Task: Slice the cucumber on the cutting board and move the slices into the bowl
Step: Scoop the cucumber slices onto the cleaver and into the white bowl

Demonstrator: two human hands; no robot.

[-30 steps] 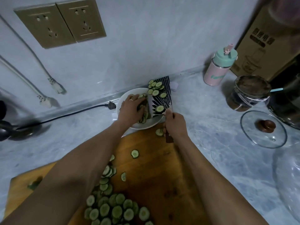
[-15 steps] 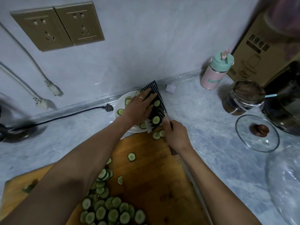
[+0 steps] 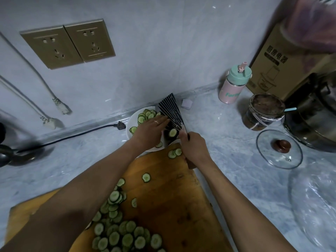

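A white bowl (image 3: 131, 122) by the wall holds several cucumber slices (image 3: 143, 116). My right hand (image 3: 194, 148) grips the handle of a dark striped cleaver (image 3: 171, 111), whose blade is tilted over the bowl with one slice (image 3: 172, 132) stuck on it. My left hand (image 3: 149, 130) lies flat, fingers spread, against the blade face above the bowl. A wooden cutting board (image 3: 169, 200) in front carries a big heap of slices (image 3: 120, 231) at its near left and a few loose ones (image 3: 174, 153) near its far edge.
A glass lid (image 3: 279, 149), a dark jar (image 3: 263, 111), a pink bottle (image 3: 233, 86), a cardboard box (image 3: 283, 66) and a metal pot (image 3: 314, 113) stand at the right. A black cord with plug (image 3: 119, 126) runs along the wall at the left. A glass bowl (image 3: 314, 211) sits near right.
My left hand has swept along the blade, pushing slices off it into the bowl. Only one slice stays on the blade. The cleaver stays tilted over the bowl.
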